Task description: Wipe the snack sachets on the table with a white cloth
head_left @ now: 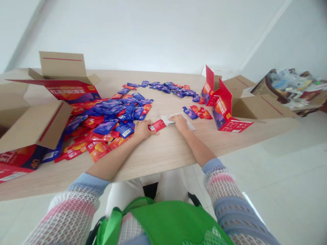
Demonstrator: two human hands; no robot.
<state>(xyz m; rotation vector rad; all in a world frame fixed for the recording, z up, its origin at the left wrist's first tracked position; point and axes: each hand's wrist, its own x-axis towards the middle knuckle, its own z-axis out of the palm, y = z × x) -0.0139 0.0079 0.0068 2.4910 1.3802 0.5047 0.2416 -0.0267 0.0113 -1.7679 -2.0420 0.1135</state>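
A red sachet (158, 125) with a white label lies flat on the table in front of me. My left hand (143, 130) has its left end between thumb and fingers. At the sachet's right end is a white tissue (166, 119), gripped and pressed down by the bent fingers of my right hand (180, 122). Part of the tissue sticks out to the right beneath that hand. Close to my left hand spreads a big heap of blue and red sachets (106, 126). Just beyond my right hand are several more loose sachets (190, 113).
Open cartons stand on the left, one at the back (73, 90) and one nearer (20, 156). Two open red cartons (211, 92) (227, 115) are on the right. A row of sachets (167, 87) curves along the back. Cluttered furniture (288, 85) stands far right.
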